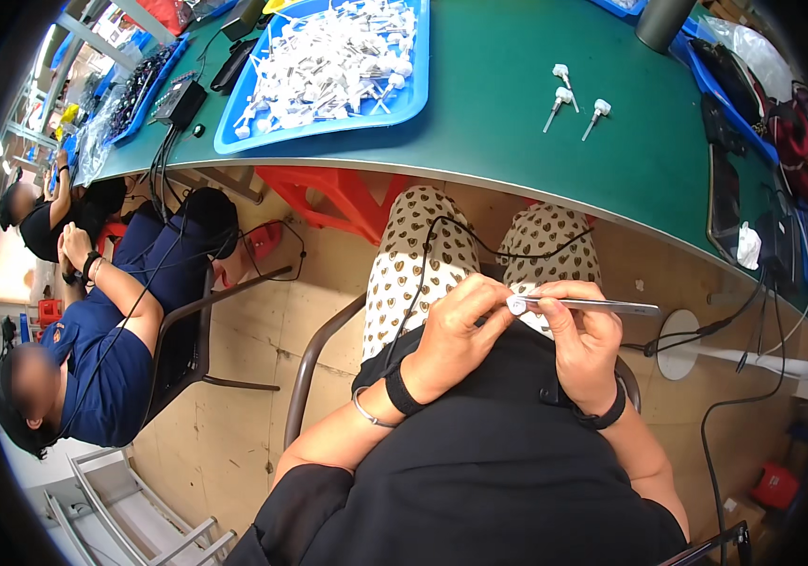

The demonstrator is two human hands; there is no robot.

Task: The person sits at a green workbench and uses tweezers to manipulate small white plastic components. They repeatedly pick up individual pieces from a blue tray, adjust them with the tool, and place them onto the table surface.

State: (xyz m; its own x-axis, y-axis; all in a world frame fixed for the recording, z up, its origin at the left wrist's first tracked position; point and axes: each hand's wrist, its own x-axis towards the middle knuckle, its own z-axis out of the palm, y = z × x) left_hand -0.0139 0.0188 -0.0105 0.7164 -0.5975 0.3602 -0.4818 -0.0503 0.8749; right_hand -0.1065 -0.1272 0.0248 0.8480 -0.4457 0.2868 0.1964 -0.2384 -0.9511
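Observation:
Over my lap, my left hand [461,332] pinches a small white plastic part [517,305] between thumb and fingertips. My right hand [581,351] grips metal tweezers [616,307], whose tips meet the white part; the tweezers point left, their blunt end sticking out to the right. Fingers hide most of the part's shape. On the green table [498,123] ahead lie three loose white pieces with thin stems, one of them a white-headed piece [600,109]. A blue tray [230,132] at the far left of the table is heaped with similar white pieces [333,71].
A dark cylinder [665,21] stands at the table's back right, near bags [800,141] and a phone-like dark slab [723,193]. Cables [166,141] hang off the table's left. A red stool [329,203] is under it. A seated person [107,349] is at my left, another beyond.

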